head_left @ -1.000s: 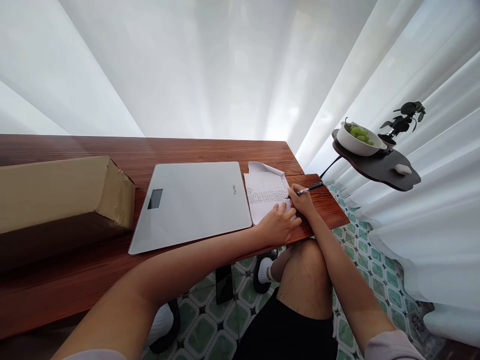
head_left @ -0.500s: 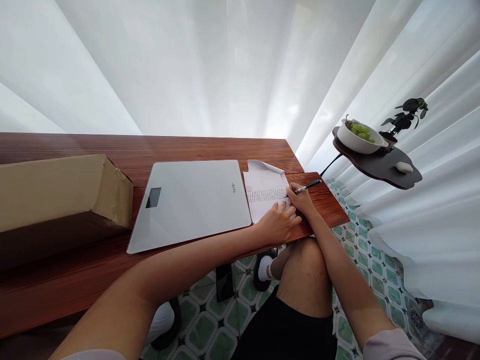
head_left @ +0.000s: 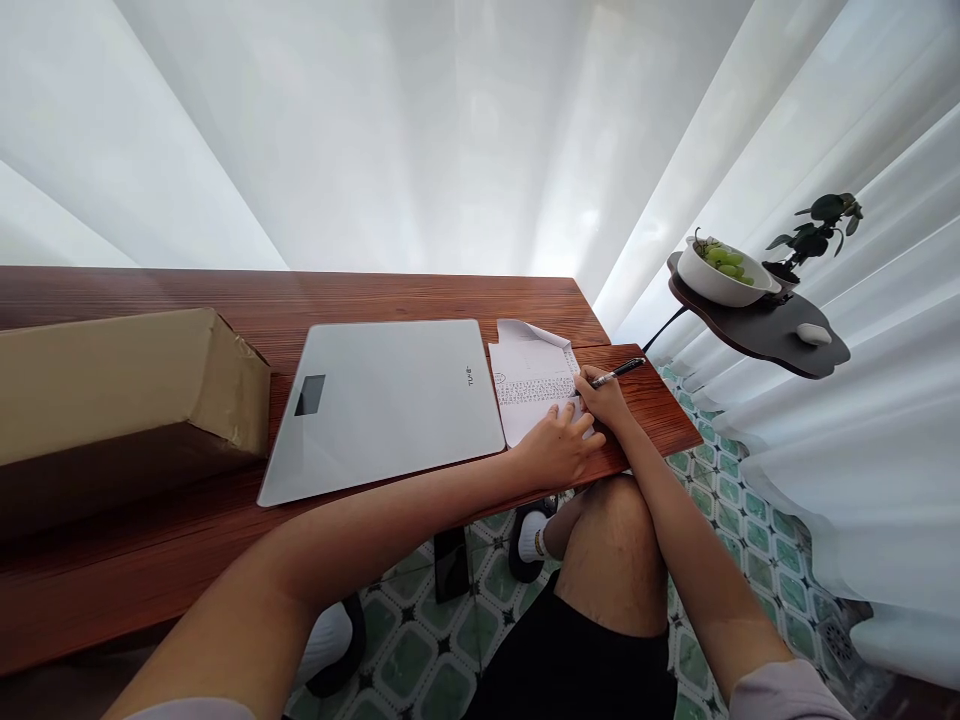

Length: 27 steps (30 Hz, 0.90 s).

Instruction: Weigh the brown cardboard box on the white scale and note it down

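Right hand (head_left: 602,398) grips pen (head_left: 618,372) on paper (head_left: 532,385); left hand (head_left: 559,447) flat on paper

The surface (head_left: 420,295) is reddish-brown with wood grain; the scale (head_left: 386,405) at centre is pale grey with a dark display; the paper (head_left: 534,385) is white with dark writing; the pen (head_left: 619,372) is black; the box (head_left: 127,385) at left is tan; the floor (head_left: 742,530), lower right, has green-and-white patterned tiles; the bowl (head_left: 724,285) is white, holding green grapes (head_left: 726,262).

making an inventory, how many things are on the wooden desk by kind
cardboard box: 1
scale: 1
sheet of paper: 1, under the left hand
pen: 1, in the right hand
total: 4
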{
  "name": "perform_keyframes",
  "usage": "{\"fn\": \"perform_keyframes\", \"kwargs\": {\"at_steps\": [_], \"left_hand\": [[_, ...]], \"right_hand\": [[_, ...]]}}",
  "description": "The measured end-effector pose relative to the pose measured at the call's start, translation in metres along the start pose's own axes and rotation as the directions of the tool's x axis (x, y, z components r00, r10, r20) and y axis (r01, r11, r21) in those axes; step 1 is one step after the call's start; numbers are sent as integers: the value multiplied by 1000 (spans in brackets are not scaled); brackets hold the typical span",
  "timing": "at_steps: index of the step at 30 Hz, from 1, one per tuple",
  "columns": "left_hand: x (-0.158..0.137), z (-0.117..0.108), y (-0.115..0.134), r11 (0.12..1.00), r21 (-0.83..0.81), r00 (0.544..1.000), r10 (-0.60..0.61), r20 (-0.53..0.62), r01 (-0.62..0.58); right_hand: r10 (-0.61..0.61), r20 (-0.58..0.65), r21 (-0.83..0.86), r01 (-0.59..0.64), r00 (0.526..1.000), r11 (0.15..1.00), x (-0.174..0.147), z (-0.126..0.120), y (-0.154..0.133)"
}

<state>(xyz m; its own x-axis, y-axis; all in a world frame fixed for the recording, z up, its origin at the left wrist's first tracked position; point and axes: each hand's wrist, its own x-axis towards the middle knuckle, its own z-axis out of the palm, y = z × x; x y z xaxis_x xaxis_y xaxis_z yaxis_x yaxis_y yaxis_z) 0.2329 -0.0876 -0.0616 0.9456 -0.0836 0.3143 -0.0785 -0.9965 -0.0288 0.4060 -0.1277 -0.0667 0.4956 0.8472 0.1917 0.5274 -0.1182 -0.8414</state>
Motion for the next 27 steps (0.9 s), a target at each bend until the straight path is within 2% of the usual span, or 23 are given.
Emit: {"fn": "perform_keyframes", "kwargs": {"at_steps": [10, 15, 21, 27], "left_hand": [[-1, 0, 0, 1000, 8, 1000, 7, 1, -7], [-1, 0, 0, 1000, 4, 1000, 23, -1, -23], [0, 0, 1, 999, 23, 1000, 28, 13, -29], [1, -4, 7, 993, 74, 995, 92, 46, -96]], "right_hand": [[12, -29, 31, -12, 1000, 999, 1, -1, 4], [20, -173, 68, -9, 985, 998, 3, -6, 9], [-56, -297, -20, 52, 953, 998, 9, -5, 17], [-25, -263, 11, 29, 965, 1000, 15, -2, 26]]}}
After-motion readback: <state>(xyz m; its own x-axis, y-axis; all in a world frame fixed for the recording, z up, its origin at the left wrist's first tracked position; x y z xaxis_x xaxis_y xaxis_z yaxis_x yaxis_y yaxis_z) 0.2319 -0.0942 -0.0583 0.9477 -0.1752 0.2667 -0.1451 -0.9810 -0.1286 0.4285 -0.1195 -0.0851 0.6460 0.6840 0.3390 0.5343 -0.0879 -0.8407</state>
